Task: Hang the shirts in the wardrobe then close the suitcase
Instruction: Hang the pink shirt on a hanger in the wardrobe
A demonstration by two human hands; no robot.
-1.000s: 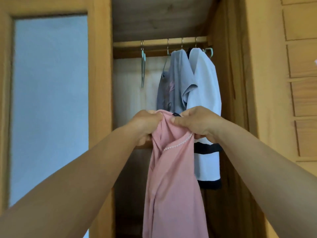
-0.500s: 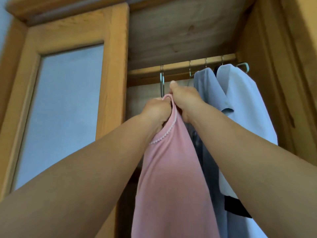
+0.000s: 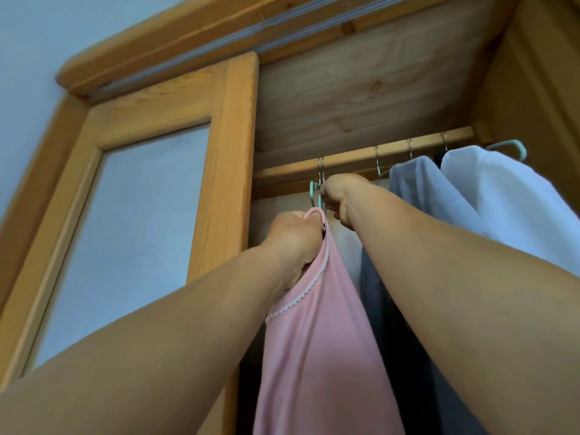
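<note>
Wooden wardrobe (image 3: 226, 171), left hand (image 3: 293, 243) gripping pink shirt (image 3: 317, 340), right hand (image 3: 340, 196) fingers curled round teal hanger (image 3: 314, 193)

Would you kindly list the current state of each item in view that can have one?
pink shirt: off the rail, hanging from the left hand's grip
left hand: grips the pink shirt's neckline
right hand: curled round the teal hanger
teal hanger: empty, hooked on the rail
grey-blue shirt: hung on the rail
white shirt: hung on the rail
wardrobe door: slid open
</note>
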